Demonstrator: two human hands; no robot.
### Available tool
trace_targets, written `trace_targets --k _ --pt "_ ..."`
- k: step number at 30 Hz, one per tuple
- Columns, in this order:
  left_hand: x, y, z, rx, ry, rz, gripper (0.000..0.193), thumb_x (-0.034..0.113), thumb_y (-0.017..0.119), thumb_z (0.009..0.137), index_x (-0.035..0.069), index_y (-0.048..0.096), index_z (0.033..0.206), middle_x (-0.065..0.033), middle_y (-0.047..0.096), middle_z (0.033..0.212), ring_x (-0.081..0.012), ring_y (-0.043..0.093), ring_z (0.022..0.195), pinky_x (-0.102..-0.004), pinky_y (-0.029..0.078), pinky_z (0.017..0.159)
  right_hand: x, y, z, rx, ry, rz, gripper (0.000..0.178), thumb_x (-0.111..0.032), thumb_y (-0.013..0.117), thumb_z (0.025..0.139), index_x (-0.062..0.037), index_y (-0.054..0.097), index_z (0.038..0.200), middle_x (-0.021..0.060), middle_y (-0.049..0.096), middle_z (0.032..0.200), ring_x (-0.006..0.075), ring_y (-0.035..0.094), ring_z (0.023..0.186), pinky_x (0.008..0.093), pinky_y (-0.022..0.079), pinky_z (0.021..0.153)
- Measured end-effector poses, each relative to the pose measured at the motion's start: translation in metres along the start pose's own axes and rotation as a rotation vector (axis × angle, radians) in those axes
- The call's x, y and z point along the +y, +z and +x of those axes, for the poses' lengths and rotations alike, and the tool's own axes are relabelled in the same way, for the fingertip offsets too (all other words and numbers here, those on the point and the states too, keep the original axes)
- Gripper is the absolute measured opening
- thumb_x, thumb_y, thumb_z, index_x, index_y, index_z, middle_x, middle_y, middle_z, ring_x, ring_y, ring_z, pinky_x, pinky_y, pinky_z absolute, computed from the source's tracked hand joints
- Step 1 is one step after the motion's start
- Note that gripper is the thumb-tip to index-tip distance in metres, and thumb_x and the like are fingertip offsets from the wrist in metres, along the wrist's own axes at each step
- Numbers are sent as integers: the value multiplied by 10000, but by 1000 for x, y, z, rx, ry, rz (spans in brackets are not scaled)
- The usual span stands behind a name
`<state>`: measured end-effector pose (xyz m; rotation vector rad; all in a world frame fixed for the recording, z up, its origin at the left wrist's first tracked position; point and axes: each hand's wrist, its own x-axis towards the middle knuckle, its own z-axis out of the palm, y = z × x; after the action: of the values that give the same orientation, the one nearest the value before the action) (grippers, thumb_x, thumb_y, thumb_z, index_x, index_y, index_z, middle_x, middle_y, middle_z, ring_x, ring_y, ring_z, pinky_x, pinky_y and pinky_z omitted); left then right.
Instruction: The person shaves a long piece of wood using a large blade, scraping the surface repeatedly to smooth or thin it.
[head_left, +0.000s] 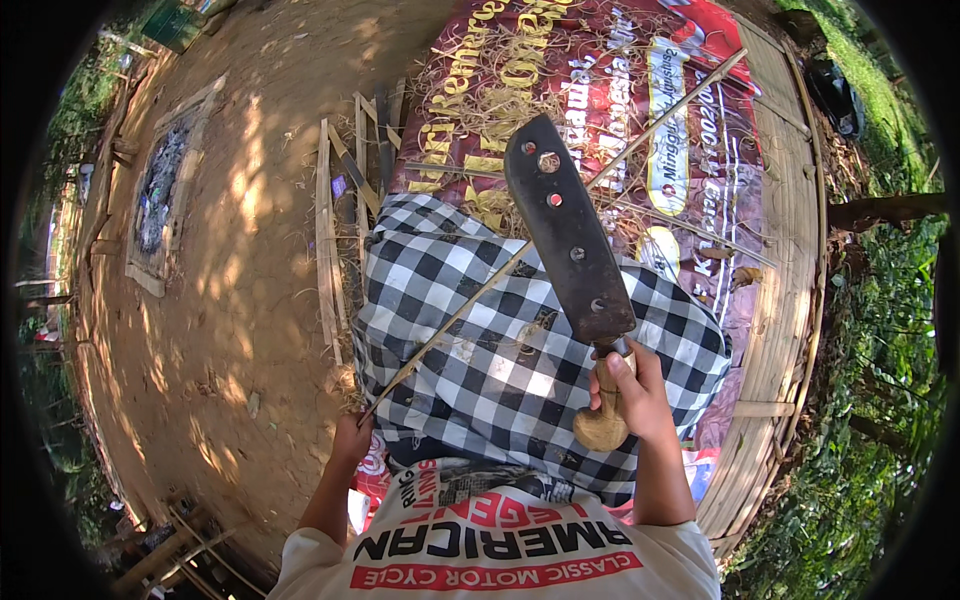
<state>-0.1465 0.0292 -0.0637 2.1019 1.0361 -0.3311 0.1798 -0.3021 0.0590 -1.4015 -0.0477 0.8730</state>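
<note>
Though over cloth (490,385), stick (515,262) partly behind cleaver (580,285)

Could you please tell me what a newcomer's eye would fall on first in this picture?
Most likely the broad, dark knife at the centre, its wooden handle in the right hand. Next comes the long thin strip running diagonally from the left hand, behind the knife, toward the upper right. The black-and-white checked cloth over the person's lap also stands out.
</note>
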Motion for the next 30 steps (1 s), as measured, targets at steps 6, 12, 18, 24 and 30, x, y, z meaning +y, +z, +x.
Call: trace_targets --k 6,12,18,24,30 --pt "3 0 6 126 70 88 246 166 573 866 -54 610 764 -222 545 586 -352 580 536 -420 421 523 12 10 -1 -126 82 -183 225 -201 553 970 16 526 919 37 561 653 89 538 532 255 439 514" --pt "14 4 12 124 83 70 234 178 594 850 -44 636 787 -251 568 644 -428 597 631 -453 437 558 5 11 15 22 -10 -22 285 -251 540 983 33 531 952 53 568 664 106 544 540 263 450 517" --pt "-3 10 10 192 101 153 223 169 588 844 -45 644 814 -264 574 668 -440 602 665 -474 441 576 26 19 10 -67 49 -138 279 -255 499 996 24 504 985 91 577 682 152 565 544 278 463 528" --pt "-1 23 10 297 152 185 241 176 584 845 -51 656 880 -275 606 730 -455 610 709 -500 460 620 4 1 19 17 -62 -108 306 -281 474 1003 23 510 992 91 576 678 147 557 529 287 464 512" --pt "-10 16 9 180 30 290 276 182 605 833 -43 674 978 -272 634 757 -441 630 729 -490 485 648 22 8 22 5 55 -37 290 -260 523 991 29 511 968 78 573 670 141 561 537 279 455 523"
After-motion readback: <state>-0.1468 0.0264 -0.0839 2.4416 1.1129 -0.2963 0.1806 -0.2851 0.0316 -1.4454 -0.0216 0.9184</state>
